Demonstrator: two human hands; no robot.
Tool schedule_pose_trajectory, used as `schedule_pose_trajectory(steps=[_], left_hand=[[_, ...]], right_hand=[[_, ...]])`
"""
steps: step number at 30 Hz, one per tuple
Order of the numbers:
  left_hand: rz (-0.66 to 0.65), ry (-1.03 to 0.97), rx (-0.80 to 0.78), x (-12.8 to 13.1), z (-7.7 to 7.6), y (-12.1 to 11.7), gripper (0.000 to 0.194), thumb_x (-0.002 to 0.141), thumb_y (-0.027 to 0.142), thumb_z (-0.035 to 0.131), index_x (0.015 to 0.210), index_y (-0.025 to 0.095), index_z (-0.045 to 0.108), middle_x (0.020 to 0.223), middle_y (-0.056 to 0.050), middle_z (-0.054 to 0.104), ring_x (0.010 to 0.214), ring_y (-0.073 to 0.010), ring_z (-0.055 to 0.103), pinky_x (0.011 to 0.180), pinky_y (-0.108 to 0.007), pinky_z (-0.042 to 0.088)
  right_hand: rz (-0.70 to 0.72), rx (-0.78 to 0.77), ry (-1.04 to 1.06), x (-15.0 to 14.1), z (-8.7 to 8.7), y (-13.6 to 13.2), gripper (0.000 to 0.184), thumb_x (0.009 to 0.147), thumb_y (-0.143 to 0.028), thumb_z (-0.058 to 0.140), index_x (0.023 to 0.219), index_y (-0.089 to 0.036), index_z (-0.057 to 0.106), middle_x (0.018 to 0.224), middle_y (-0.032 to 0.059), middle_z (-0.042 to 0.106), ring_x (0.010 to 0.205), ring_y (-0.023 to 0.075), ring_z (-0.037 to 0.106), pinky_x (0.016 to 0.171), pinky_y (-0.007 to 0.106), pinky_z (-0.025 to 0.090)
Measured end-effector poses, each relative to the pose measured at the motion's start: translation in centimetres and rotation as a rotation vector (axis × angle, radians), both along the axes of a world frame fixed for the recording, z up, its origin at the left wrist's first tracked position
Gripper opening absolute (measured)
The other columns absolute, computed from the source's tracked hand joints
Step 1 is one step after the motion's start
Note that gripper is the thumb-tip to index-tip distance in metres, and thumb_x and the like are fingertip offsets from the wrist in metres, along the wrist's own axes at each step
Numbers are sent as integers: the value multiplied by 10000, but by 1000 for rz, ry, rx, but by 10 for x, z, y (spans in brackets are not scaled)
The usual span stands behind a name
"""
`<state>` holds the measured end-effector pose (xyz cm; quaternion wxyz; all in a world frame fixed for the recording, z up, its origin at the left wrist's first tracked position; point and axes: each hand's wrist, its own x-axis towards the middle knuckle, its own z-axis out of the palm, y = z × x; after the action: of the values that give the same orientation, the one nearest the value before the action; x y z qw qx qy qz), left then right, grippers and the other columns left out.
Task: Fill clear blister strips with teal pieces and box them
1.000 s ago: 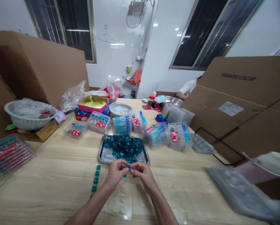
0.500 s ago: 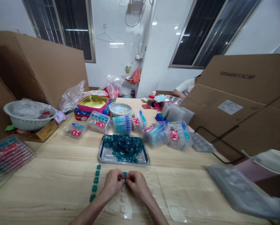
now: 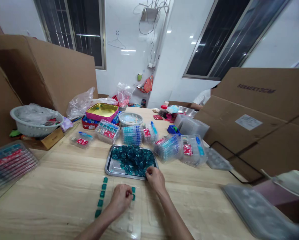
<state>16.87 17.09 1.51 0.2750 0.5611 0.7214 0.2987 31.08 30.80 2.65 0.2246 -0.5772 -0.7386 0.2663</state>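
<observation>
Setting teal squares: this looks like the step in hand, with two squares point(image 3: 133, 189) lying in line in a clear plastic tray point(image 3: 136, 223) on the wooden table point(image 3: 64, 186).
Left hand: the left hand point(image 3: 121, 197) is over the clear tray, fingers curled, thumb and fingertips at the nearer of the two squares; I cannot tell whether it grips or merely touches that piece.
Right hand: the right hand point(image 3: 156, 179) reaches to the near right corner of the metal tray point(image 3: 111, 168), fingertips bent in beside the teal heap point(image 3: 133, 158); whether a piece is pinched there cannot be made out.
Left column: five more teal squares point(image 3: 102, 194) run in a slightly slanting row, left of the left hand.
Next move: my judgement is that it calls for separating a single piece from the heap and lining it up squarely with the pale, seemingly unfilled pockets below the second square.
Carton print: the cardboard panel point(image 3: 266, 103) at the right reads "50X40X13CM".
White label: the sticker point(image 3: 248, 122) below that print is too small to read.
Red cards: those in the clear boxes point(image 3: 107, 131) show white marks, none legible.
</observation>
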Motion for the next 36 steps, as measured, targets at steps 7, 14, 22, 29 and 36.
schedule_pose_trajectory(steps=[7, 14, 22, 29, 36], left_hand=[[149, -235, 165, 1, 12, 4, 196, 737, 210, 486, 717, 135, 666, 648, -42, 632, 617, -153, 559, 580, -240, 387], [53, -1093, 125, 4, 36, 6, 291, 607, 281, 711, 840, 117, 651, 715, -36, 638, 632, -115, 553, 578, -220, 425], [129, -1182, -17, -5, 23, -6, 311, 491, 269, 802, 689, 115, 618, 596, -1, 608, 520, -93, 521, 518, -229, 414], [124, -1048, -23, -7, 19, -13, 205, 516, 211, 721, 666, 114, 620, 543, 11, 583, 467, -77, 459, 464, -202, 335], [65, -365, -62, -2, 7, -15, 77, 601, 87, 550, 591, 133, 611, 515, 24, 509, 516, -111, 466, 512, -225, 316]], right_hand=[[82, -175, 319, 8, -1, -11, 178, 657, -313, 620, 756, -166, 633, 587, 11, 643, 516, 152, 574, 476, 243, 410], [225, -706, 927, 2, 18, -59, 281, 495, -280, 797, 690, -150, 641, 486, -50, 563, 390, 46, 413, 421, 182, 281], [230, -741, 927, -7, 6, -75, 264, 483, -257, 785, 671, -146, 637, 457, -52, 565, 370, 50, 419, 400, 177, 272], [275, -746, 828, -8, -3, -82, 158, 508, -200, 670, 634, -163, 583, 446, -63, 542, 363, 59, 419, 395, 181, 295], [309, -349, 385, -9, -19, -94, 89, 552, -113, 497, 582, -180, 548, 480, -35, 527, 466, 115, 481, 468, 213, 323]])
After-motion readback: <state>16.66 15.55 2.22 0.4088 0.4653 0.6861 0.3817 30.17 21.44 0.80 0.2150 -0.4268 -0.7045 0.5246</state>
